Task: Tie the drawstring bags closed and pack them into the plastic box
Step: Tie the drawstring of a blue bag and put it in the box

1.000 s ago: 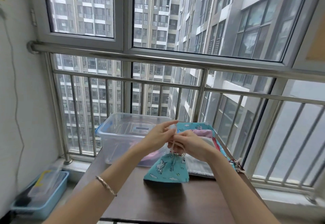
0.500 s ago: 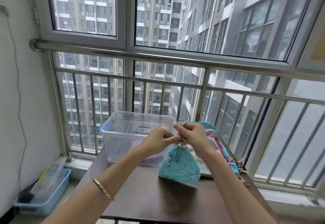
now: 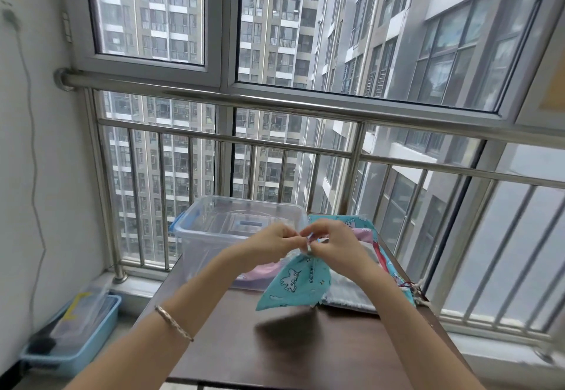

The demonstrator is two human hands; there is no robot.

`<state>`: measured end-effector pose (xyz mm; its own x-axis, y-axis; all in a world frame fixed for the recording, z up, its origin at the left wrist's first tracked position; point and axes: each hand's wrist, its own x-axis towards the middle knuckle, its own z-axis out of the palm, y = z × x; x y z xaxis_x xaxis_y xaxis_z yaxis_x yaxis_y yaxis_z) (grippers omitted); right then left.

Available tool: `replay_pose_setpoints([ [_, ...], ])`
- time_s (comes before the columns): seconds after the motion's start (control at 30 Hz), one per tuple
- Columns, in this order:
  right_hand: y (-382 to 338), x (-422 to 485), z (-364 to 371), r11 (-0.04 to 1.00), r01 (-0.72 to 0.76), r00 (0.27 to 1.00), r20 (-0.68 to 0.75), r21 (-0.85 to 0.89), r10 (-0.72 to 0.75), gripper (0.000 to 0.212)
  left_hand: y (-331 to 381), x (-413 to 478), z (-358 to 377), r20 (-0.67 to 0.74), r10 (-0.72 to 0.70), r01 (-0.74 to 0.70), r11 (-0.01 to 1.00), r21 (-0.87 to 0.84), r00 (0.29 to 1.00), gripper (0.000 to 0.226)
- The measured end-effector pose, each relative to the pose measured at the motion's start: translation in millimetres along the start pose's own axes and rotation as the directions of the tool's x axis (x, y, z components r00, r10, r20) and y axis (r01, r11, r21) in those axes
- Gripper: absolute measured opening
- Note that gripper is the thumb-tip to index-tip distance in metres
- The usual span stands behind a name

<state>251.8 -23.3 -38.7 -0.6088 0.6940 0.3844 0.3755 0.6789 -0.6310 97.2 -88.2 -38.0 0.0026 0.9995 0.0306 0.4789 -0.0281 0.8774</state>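
A silver bracelet [image 3: 174, 324] circled the left wrist above the near edge of the dark bench [image 3: 305, 356]. Over the bench's middle, a teal unicorn-print drawstring bag [image 3: 295, 282] hung clear of the surface, with its shadow beneath. Both grips were closed at its gathered neck: the left hand [image 3: 272, 246] and right hand [image 3: 334, 241] each pinched the pale drawstring [image 3: 308, 248], fingertips nearly meeting. Along the right edge lay a pile of cloth bags [image 3: 351, 296]. At the far left corner stood the clear plastic box [image 3: 195, 246], pink fabric [image 3: 260, 271] showing through its wall. Beyond ran a steel railing [image 3: 275, 105].
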Motion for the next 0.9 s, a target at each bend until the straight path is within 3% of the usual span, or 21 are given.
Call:
replay_pose_setpoints([
  [0.1,1,0,3,0.994,-0.030,0.999,-0.016,0.110,0.032,0.027,0,-4,-2,0.085,0.013,-0.013,1.000,0.002,0.996,0.032],
  [0.27,2,2,6,0.866,-0.199,0.980,0.122,0.459,0.160,0.021,-5,1,-5,-0.102,0.128,-0.114,0.984,0.135,0.987,0.028],
  [0.4,7,5,6,0.768,-0.274,0.958,0.234,0.579,0.166,0.020,-9,4,-3,-0.144,0.174,-0.140,0.965,0.223,0.974,0.026],
  [0.5,11,3,6,0.759,-0.263,0.955,0.275,0.596,0.114,0.021,-10,6,3,-0.172,0.175,-0.134,0.964,0.230,0.969,0.019],
  [0.63,13,2,9,0.823,-0.218,0.963,0.252,0.524,0.095,0.029,-10,7,6,-0.216,0.203,-0.154,0.962,0.227,0.955,0.014],
  [0.77,16,2,7,0.873,-0.172,0.976,0.198,0.456,0.089,0.035,-12,9,6,-0.207,0.178,-0.122,0.958,0.258,0.962,0.024],
  [0.9,20,-1,9,0.877,-0.120,0.983,0.177,0.466,0.040,0.028,-7,8,3,-0.158,0.101,-0.079,0.987,0.142,0.982,0.029],
])
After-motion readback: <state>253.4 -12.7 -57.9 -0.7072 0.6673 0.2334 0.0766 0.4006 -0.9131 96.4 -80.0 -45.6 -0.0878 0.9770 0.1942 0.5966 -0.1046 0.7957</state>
